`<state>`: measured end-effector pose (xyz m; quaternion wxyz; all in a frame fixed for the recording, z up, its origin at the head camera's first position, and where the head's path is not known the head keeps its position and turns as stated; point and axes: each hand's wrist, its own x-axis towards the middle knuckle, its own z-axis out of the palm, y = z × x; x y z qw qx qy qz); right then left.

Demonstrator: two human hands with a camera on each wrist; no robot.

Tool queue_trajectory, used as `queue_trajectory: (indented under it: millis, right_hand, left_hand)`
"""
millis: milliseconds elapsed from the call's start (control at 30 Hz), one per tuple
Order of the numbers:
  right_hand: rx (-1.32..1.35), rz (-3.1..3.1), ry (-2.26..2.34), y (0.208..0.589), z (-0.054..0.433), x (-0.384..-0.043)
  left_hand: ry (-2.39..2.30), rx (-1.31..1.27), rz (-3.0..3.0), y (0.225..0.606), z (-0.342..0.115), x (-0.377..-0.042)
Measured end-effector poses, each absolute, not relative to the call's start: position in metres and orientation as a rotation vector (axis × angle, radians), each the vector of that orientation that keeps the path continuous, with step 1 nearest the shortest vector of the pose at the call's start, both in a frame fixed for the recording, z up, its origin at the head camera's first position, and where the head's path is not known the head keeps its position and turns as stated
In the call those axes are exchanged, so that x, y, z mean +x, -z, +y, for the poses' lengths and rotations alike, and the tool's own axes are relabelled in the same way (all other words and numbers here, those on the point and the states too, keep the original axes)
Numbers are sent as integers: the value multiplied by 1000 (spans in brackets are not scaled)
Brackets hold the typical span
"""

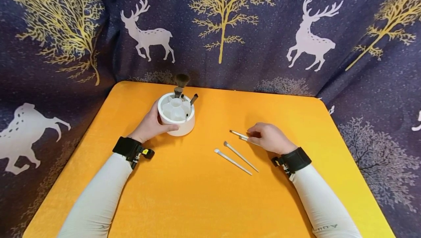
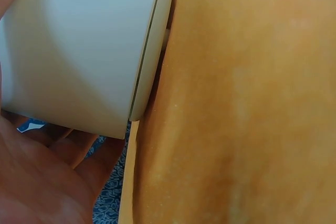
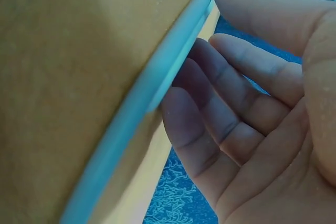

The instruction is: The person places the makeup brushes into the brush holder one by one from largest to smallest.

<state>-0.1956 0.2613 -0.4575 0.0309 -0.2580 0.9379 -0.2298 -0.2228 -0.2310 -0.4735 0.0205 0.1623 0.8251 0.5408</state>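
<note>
A round white brush holder (image 1: 181, 127) with petal-shaped compartments stands at the back left of the table, several dark-tipped makeup brushes (image 1: 178, 91) in it. My left hand (image 1: 151, 124) grips its side, thumb along the front wall and fingers round the far side. My right hand (image 1: 270, 138) is low over two slim pale makeup brushes (image 1: 239, 134) lying close together on the cloth. In the right wrist view, the thumb tip is right at one brush handle (image 3: 142, 87), with the other fingers (image 3: 184, 119) loosely bent beside it.
Two more makeup brushes, one white-tipped (image 1: 234, 162) and one grey-tipped (image 1: 241, 157), lie side by side left of my right hand. An orange cloth covers the table (image 1: 184, 197). A dark curtain (image 1: 204, 29) with deer and trees hangs behind it.
</note>
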Motion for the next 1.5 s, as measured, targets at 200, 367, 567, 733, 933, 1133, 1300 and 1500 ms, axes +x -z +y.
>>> queue_trajectory:
  millis: [200, 367, 567, 733, 933, 1133, 1300, 1500]
  right_hand:
    - [-822, 2904, 671, 458, 260, -195]
    - [-856, 2904, 640, 459, 259, -194]
    - [-885, 2885, 630, 460, 256, -193]
    - [-905, 2864, 645, 460, 255, -192]
    - [-888, 2830, 674, 458, 254, -191]
    - [-895, 2818, 678, 458, 254, -192]
    - [-925, 2822, 677, 459, 253, -191]
    - [-940, 2839, 672, 460, 254, -191]
  left_hand:
    - [-1671, 489, 2565, 473, -231, -222]
    - [-1674, 489, 2564, 472, -231, -221]
    - [-1668, 491, 2564, 472, -231, -221]
    - [-1668, 487, 2561, 472, -231, -221]
    - [-1678, 488, 2548, 472, -231, -221]
    - [-1705, 500, 2533, 472, -230, -221]
    - [-1701, 506, 2532, 471, -230, -221]
    - [-1696, 491, 2530, 472, -230, -220]
